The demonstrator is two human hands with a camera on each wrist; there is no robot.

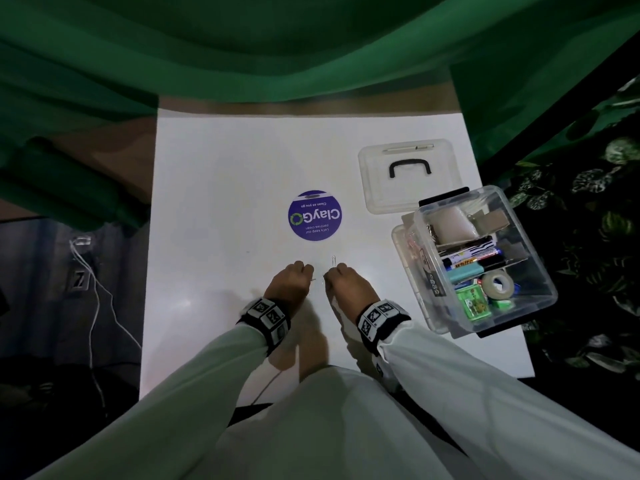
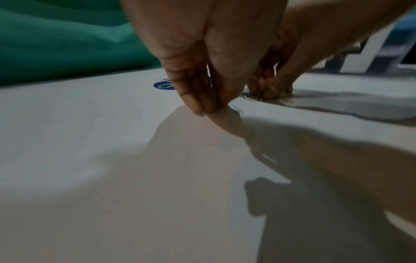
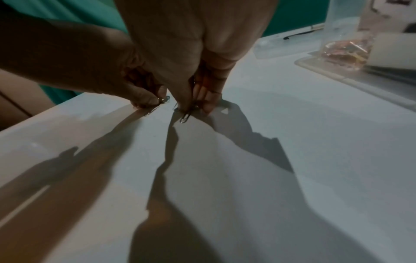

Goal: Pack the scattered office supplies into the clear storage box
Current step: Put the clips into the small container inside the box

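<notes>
Both hands are close together on the white table (image 1: 225,202), fingers curled down to its surface. My left hand (image 1: 310,277) pinches a silver paper clip (image 2: 236,109) against the table. My right hand (image 1: 327,277) pinches another paper clip (image 3: 185,117), whose loop sticks out below the fingertips. A third paper clip (image 1: 333,261) lies loose just beyond the right hand. The clear storage box (image 1: 538,258) stands open at the right edge, holding markers, tape, a white roll and small green packs. In the right wrist view the left hand's clip (image 3: 155,108) shows beside mine.
The box's clear lid (image 1: 381,188) with a black handle lies flat behind the box. A round purple sticker (image 1: 314,215) sits mid-table. Green cloth (image 1: 277,46) hangs behind the table. White cables (image 1: 93,306) run down off the left side.
</notes>
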